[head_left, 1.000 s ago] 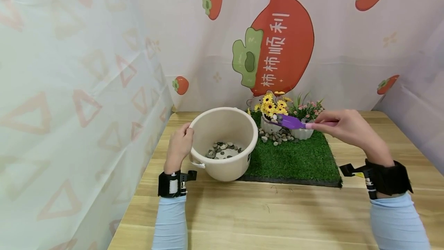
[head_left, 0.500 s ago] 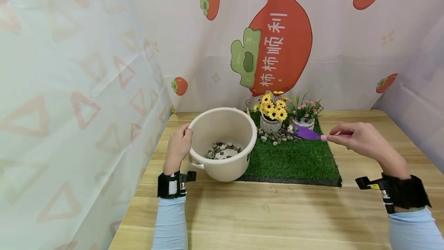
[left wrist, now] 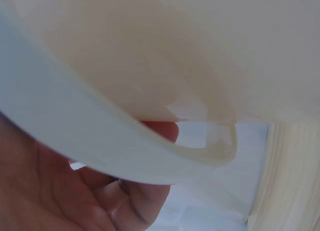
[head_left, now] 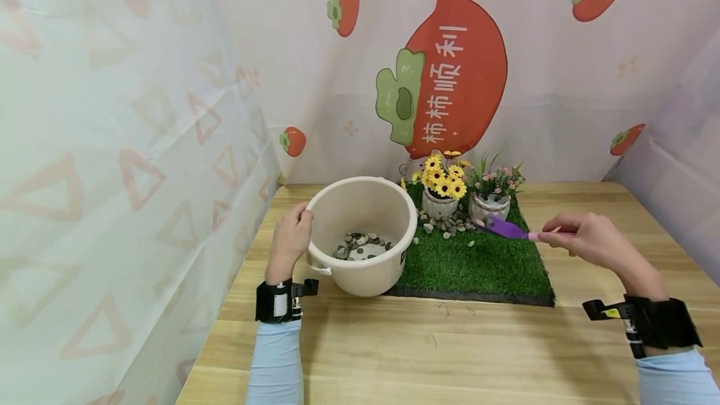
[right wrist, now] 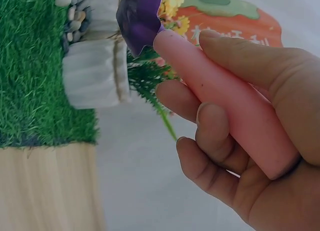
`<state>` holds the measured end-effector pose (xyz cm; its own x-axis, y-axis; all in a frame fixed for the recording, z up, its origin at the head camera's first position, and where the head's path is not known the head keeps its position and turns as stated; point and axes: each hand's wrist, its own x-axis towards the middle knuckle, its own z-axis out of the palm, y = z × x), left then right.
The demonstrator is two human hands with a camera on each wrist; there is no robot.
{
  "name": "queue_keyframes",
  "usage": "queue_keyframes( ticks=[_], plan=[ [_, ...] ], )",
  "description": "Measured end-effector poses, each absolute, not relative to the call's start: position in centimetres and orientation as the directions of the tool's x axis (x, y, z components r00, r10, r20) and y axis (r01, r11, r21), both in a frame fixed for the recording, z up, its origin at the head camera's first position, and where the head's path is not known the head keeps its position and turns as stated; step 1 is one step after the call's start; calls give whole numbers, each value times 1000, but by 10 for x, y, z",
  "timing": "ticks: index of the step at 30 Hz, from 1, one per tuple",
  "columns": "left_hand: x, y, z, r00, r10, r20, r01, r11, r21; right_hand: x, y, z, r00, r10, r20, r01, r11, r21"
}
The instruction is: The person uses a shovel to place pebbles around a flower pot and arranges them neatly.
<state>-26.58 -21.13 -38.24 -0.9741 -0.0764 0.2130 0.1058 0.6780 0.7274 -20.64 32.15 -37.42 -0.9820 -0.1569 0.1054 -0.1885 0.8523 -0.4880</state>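
My left hand point(head_left: 290, 236) grips the left rim of a beige plastic bucket point(head_left: 365, 277), which stands on the table. In the left wrist view, fingers point(left wrist: 145, 201) curl under the pale rim point(left wrist: 100, 136). Grey and white pebbles point(head_left: 360, 241) lie on the bucket's floor. My right hand point(head_left: 585, 239) holds a small trowel by its pink handle point(right wrist: 227, 103). The trowel's purple blade point(head_left: 506, 229) points left, close in front of the white pot with pink flowers point(head_left: 488, 207). Greyish stones show at the blade's tip. Loose pebbles point(head_left: 450, 224) lie around the pots.
A white pot with yellow flowers point(head_left: 440, 205) stands left of the pink-flowered one. Both are at the back of an artificial grass mat point(head_left: 478, 267). The mat lies on a wooden table point(head_left: 382, 349), beside the bucket. A printed cloth point(head_left: 315, 67) hangs behind.
My right hand has moved the trowel right and down, from over the yellow-flowered pot to before the pink-flowered pot. A couple of pebbles newly show on the grass. My left hand stays on the bucket.
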Motion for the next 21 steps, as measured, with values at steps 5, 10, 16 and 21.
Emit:
queue_keyframes(
  ticks=[5, 10, 16, 21],
  plan=[
    [-266, -211, -383, -975, -78, 208, 102, 676, 729, -211, 326, -381, -986, -156, 62, -166, 853, -496],
    [-266, -212, -385, -975, -75, 209, 104, 677, 728, -216, 331, -388, -986, -166, 21, -154, 857, -492],
    [-266, -211, -384, -973, -76, 217, 111, 668, 736, -223, 336, -394, -985, -169, -12, -145, 877, -458],
    [-267, -211, -384, -972, -80, 222, 113, 668, 735, -228, 337, -391, -984, -172, -38, -139, 888, -438]
  ],
)
